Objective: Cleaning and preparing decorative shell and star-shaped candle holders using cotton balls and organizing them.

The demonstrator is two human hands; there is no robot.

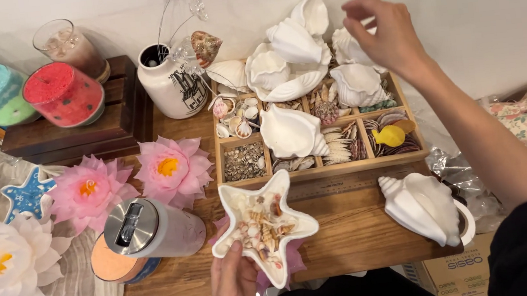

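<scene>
Left hand point(234, 292), wrist cut off by the bottom edge, clamped on the lower arm of a white star dish point(263, 227) of small shells, held over the counter point(351, 236) just before the wooden tray point(338, 171). No long axis; top arm pointing at the tray. Right hand point(382, 31), fingers loosely curled and apart, above the big white shells point(295, 47); touching or not, cannot tell.

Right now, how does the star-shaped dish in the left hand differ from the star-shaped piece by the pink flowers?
The white star dish is bigger, held up by the left hand and filled with small shells. The blue star piece is smaller, lies flat on the cloth, speckled white, and holds nothing. Both are five-pointed stars.
</scene>
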